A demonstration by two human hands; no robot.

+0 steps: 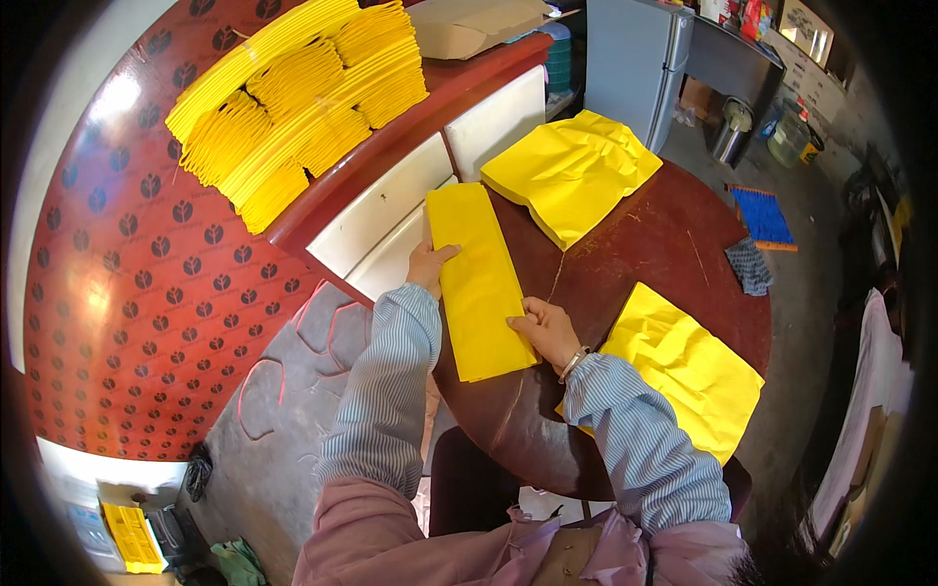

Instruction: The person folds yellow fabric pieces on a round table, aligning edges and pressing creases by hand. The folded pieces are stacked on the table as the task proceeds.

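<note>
A long, flat-folded yellow sheet [474, 283], paper or cloth I cannot tell, lies over the left side of the round dark-red table. My left hand [427, 266] holds its left edge, thumb on top and fingers hidden beneath. On the lower right edge, my right hand [550, 332] is closed with thumb and finger pinching it. A larger, creased yellow piece [576, 171] rests at the table's far side. Another creased yellow piece [684, 366] lies at the right, partly behind my right forearm.
Stacked bundles of folded yellow pieces [303, 93] sit on a red patterned surface [137, 254] at the left. Beside them are white drawers [391, 210] and a cardboard box [469, 27]. A grey cloth [748, 266] hangs at the round table's [674, 254] right edge. Behind stands a fridge [630, 68].
</note>
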